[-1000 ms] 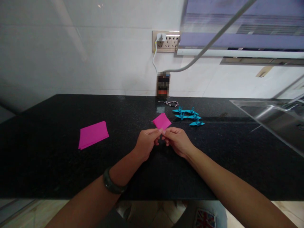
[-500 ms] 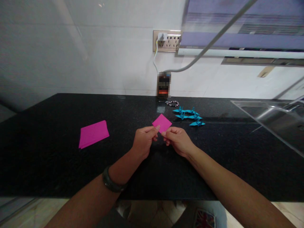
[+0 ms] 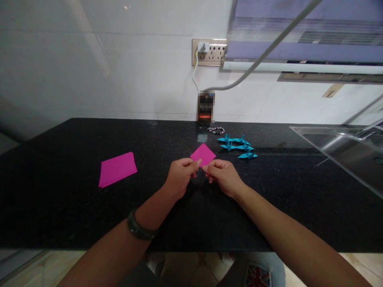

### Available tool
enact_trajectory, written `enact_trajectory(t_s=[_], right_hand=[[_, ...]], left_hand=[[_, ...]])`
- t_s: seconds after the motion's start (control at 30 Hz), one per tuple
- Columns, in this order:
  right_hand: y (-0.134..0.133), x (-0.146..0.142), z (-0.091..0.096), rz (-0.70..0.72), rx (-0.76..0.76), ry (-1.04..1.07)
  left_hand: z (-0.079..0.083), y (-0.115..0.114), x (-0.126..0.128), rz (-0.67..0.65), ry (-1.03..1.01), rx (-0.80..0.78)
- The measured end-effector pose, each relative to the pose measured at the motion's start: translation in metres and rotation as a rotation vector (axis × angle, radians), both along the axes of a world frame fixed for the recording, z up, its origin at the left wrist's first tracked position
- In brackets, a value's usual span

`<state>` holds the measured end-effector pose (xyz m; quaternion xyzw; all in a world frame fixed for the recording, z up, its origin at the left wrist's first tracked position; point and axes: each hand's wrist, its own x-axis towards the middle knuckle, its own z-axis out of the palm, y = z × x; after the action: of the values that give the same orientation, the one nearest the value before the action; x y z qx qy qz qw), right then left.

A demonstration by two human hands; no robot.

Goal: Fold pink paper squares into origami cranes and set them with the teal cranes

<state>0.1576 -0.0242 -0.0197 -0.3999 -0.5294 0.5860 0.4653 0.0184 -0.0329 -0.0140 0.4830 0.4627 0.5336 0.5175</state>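
A small folded pink paper is held over the black countertop at the centre of the view. My left hand pinches its lower left edge with thumb and fingers closed. My right hand pinches its lower right corner, fingers curled. The paper's lower part is hidden behind my fingers. A dark band sits on my left wrist.
A stack of pink paper sheets lies to the left. Several blue folded paper cranes lie behind my hands, with a bead bracelet and a small dark object by the wall. A steel sink is at the right.
The pink paper has shifted slightly under my fingers and now lies flatter. Both hands stay pinched on it in almost the same place.
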Motion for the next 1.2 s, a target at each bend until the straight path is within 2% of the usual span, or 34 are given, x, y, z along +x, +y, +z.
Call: enact_trajectory(t_s=[0.3,0.5,0.6,0.7,0.83,1.03,1.2], right_hand=[[0.002,0.001,-0.001,-0.100,0.077,0.038],[0.011,0.007,0.003,-0.287,0.064,0.199],[0.011,0.010,0.007,-0.217,0.041,0.197],[0.008,0.009,0.006,-0.120,0.045,0.116],[0.005,0.007,0.005,-0.125,0.069,0.096],[0.000,0.004,0.009,-0.029,0.076,0.072],[0.001,0.004,0.007,-0.064,0.125,0.043]], left_hand=[[-0.001,-0.001,0.000,0.055,0.138,0.066],[0.002,-0.001,0.000,0.103,0.197,0.064],[0.005,-0.003,0.001,0.029,0.208,0.037],[0.007,-0.006,0.004,-0.106,0.138,-0.023],[0.006,-0.008,0.007,-0.273,0.119,-0.131],[0.003,-0.008,0.006,-0.223,0.193,-0.097],[0.001,-0.007,0.005,-0.191,0.275,-0.015]])
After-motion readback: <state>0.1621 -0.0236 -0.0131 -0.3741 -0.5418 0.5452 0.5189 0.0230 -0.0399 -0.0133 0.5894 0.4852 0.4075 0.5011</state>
